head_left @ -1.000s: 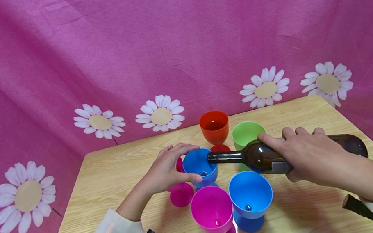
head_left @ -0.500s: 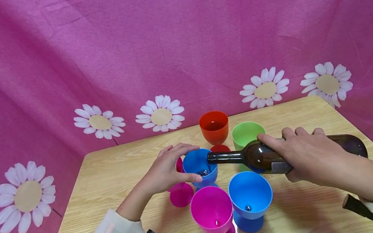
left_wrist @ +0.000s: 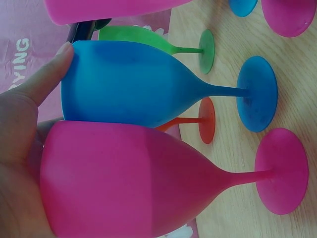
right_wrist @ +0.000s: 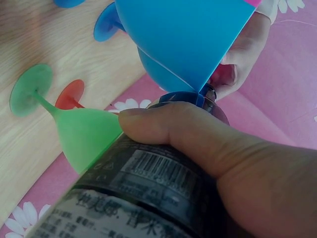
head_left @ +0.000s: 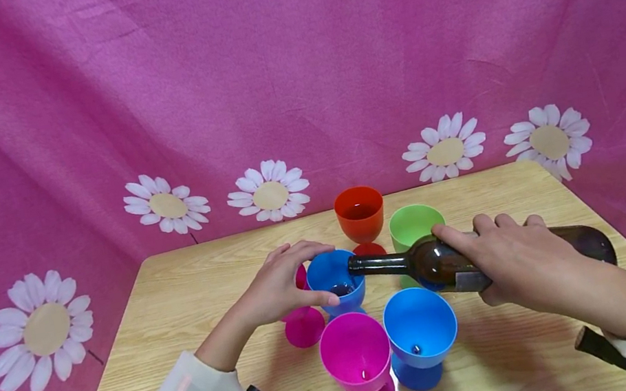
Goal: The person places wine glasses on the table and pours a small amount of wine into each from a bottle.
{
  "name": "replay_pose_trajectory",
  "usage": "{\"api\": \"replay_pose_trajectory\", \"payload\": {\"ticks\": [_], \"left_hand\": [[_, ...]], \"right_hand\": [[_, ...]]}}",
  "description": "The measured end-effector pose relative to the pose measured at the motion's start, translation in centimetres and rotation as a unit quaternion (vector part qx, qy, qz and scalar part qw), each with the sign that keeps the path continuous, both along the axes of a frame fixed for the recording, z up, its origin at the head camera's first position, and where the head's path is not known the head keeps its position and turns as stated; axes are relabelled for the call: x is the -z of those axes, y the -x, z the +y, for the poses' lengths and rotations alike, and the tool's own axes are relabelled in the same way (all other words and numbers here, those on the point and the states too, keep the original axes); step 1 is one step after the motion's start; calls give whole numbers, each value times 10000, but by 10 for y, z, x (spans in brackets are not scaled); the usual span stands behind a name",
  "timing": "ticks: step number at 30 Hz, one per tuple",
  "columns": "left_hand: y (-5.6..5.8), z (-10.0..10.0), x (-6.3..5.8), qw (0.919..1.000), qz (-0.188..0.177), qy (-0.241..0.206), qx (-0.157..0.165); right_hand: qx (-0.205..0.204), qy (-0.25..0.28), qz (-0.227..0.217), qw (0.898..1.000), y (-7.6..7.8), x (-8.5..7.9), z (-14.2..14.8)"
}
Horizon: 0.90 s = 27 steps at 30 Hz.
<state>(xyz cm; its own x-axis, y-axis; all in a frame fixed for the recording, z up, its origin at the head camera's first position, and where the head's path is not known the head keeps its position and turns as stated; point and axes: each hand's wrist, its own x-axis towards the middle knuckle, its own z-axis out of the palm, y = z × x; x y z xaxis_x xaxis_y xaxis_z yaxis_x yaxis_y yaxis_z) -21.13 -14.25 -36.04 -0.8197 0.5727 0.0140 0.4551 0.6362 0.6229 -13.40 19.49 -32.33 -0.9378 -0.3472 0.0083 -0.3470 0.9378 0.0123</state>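
Observation:
My right hand (head_left: 525,259) grips a dark glass wine bottle (head_left: 428,262), tipped nearly level with its neck pointing left. Its mouth lies at the right rim of the farther blue goblet (head_left: 324,269), and a thin dark stream runs down inside. Dark liquid (head_left: 341,290) pools in that goblet's bottom. Around its rim my left hand (head_left: 278,285) holds with thumb and fingers; the left wrist view shows the thumb (left_wrist: 57,62) at the rim. A magenta goblet (head_left: 305,327) stands partly hidden by this hand. In the right wrist view the bottle's label (right_wrist: 153,173) shows a barcode.
A red goblet (head_left: 360,215) with dark liquid stands at the back, a green goblet (head_left: 412,223) behind the bottle. Nearer are another magenta goblet (head_left: 355,349) and a second blue goblet (head_left: 420,323), close together. Pink flowered cloth (head_left: 330,80) surrounds the wooden table (head_left: 196,279).
The dark liquid in the farther blue goblet has spread from a small patch to a wider pool, rippling midway. Both hands and the bottle hold their places.

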Motion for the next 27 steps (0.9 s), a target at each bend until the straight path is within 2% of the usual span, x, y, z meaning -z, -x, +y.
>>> {"api": "replay_pose_trajectory", "payload": {"ticks": [27], "left_hand": [[-1,1,-2,10000,-70,-35,9]], "right_hand": [[2,-20,-13,10000,1,0,0]]}}
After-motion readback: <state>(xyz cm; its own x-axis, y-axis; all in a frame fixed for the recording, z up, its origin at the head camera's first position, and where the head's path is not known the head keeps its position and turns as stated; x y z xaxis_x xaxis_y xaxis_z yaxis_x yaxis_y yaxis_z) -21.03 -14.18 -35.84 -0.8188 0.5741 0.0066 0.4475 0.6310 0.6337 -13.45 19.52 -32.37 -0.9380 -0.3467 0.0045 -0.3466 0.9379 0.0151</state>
